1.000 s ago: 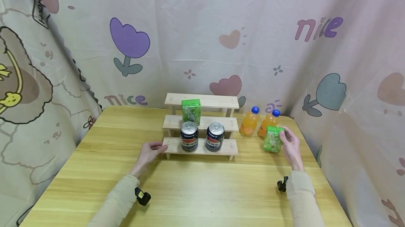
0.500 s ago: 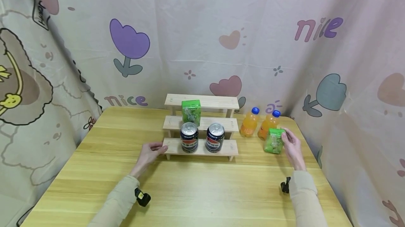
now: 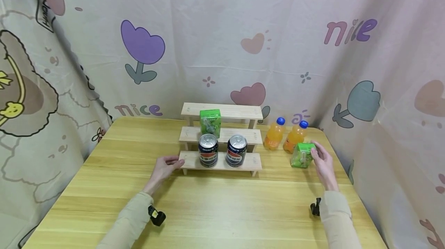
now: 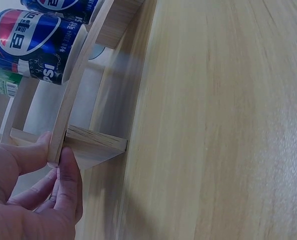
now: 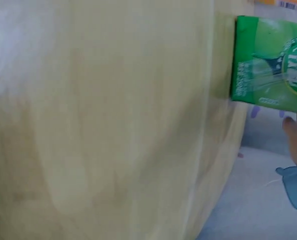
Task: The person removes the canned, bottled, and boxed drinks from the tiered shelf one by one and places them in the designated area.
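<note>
My left hand (image 3: 163,171) pinches the left end of the wooden three-step display rack (image 3: 185,160), thumb above the lowest board and fingers beneath, as the left wrist view shows. On that board stand two dark blue Pepsi cans, one left (image 3: 208,150) and one right (image 3: 236,151). A green drink carton (image 3: 210,122) stands upright on the middle step. At the right, my right hand (image 3: 324,164) holds a second green drink carton (image 3: 301,156) by its right side. In the right wrist view only a thumb and part of a finger show beside this carton (image 5: 271,65).
Two orange drink bottles with blue caps, one left (image 3: 274,135) and one right (image 3: 295,137), stand on the wooden table (image 3: 222,210) right of the rack, just behind the held carton. A patterned curtain (image 3: 208,48) hangs around the table's back and sides.
The right hand and its carton have shifted slightly right and down in the head view, and the carton has turned a little. The left hand and rack have stayed put.
</note>
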Demonstrator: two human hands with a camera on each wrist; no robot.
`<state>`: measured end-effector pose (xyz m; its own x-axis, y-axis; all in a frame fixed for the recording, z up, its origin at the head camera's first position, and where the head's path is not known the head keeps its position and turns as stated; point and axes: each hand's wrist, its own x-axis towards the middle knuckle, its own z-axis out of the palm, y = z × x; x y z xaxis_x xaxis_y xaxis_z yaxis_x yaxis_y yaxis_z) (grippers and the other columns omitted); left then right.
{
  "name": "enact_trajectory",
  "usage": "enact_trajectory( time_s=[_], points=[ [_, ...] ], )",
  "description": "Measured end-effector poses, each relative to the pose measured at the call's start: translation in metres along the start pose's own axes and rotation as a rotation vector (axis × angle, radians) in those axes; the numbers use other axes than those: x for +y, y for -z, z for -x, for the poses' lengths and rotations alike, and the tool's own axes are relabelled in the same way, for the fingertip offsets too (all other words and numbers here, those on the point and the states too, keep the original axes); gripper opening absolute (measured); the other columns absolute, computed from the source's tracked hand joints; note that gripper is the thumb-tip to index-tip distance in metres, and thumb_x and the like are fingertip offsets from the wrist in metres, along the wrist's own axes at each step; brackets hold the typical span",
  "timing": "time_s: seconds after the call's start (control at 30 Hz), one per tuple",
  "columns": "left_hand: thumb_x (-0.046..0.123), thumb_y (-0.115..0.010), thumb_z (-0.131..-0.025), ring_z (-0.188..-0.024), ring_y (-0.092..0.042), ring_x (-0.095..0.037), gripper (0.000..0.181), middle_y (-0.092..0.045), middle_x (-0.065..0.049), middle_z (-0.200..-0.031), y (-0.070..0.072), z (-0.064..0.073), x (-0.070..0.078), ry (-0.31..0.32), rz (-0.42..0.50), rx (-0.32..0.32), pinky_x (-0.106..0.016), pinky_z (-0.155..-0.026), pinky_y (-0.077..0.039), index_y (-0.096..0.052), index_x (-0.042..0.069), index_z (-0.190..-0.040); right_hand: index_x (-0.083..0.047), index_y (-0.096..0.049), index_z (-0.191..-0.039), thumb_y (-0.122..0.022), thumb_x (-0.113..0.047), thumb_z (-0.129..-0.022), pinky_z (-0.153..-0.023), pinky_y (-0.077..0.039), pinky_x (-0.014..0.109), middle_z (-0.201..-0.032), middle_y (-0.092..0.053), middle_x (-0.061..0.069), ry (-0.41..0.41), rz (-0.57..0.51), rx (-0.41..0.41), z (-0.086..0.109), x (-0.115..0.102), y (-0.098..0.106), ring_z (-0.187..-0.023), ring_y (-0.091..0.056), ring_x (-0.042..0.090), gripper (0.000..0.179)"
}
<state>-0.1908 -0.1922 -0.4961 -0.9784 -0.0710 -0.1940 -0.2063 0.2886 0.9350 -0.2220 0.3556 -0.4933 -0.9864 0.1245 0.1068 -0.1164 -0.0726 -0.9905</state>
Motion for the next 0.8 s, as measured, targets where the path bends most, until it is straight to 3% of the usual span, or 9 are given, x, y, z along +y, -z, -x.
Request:
enact_trajectory(
  time_s=[0.13, 0.27, 0.6, 0.7, 0.8],
  points=[
    [0.012, -0.07, -0.095, -0.084, -0.068, -0.007, 0.043, -0.071, -0.028, -0.115, 0.0, 0.0, -0.001, -0.004, 0.012, -0.002, -0.029, -0.086, -0.058, -0.058, -0.015, -0.126, 0.005, -0.044, -0.144, -0.058, -0.007, -0.101, -0.104, -0.041, 0.007, -0.121, -0.063, -0.013, 0.079, 0.041, 0.153, -0.002, -0.003, -0.011, -0.119, -0.053, 0.001, 0.047],
    [0.013, -0.07, -0.095, -0.086, -0.069, -0.009, 0.043, -0.07, -0.029, -0.115, 0.0, 0.0, 0.0, -0.01, -0.001, -0.004, -0.033, -0.088, -0.059, -0.058, -0.015, -0.126, 0.005, -0.047, -0.143, -0.063, -0.005, -0.098, -0.117, -0.035, 0.017, -0.122, -0.063, -0.01, 0.076, 0.161, 0.272, -0.003, -0.012, -0.022, -0.123, -0.053, 0.003, 0.049],
    [0.016, -0.07, -0.095, -0.086, -0.07, -0.013, 0.045, -0.07, -0.029, -0.115, 0.0, 0.0, 0.001, -0.009, -0.022, -0.004, -0.035, -0.087, -0.058, -0.058, -0.014, -0.127, 0.006, -0.057, -0.134, -0.07, -0.005, -0.093, -0.118, -0.036, 0.027, -0.127, -0.064, 0.004, 0.29, 0.304, 0.285, -0.011, -0.032, -0.044, -0.118, -0.054, 0.0, 0.044],
    [0.016, -0.07, -0.095, -0.086, -0.071, -0.013, 0.046, -0.07, -0.03, -0.115, 0.0, 0.0, 0.001, -0.01, -0.024, -0.003, -0.036, -0.087, -0.058, -0.058, -0.014, -0.127, 0.004, -0.058, -0.134, -0.07, -0.006, -0.093, -0.118, -0.037, 0.029, -0.129, -0.063, 0.006, 0.3, 0.312, 0.257, -0.011, -0.042, -0.053, -0.118, -0.055, 0.003, 0.044],
    [0.016, -0.07, -0.095, -0.087, -0.071, -0.014, 0.046, -0.069, -0.03, -0.116, 0.0, 0.0, 0.001, -0.011, -0.026, -0.001, -0.038, -0.089, -0.058, -0.058, -0.014, -0.127, 0.003, -0.057, -0.136, -0.07, -0.005, -0.093, -0.116, -0.037, 0.022, -0.127, -0.064, -0.002, 0.297, 0.308, 0.216, -0.012, -0.051, -0.063, -0.119, -0.056, 0.004, 0.045]
  ],
)
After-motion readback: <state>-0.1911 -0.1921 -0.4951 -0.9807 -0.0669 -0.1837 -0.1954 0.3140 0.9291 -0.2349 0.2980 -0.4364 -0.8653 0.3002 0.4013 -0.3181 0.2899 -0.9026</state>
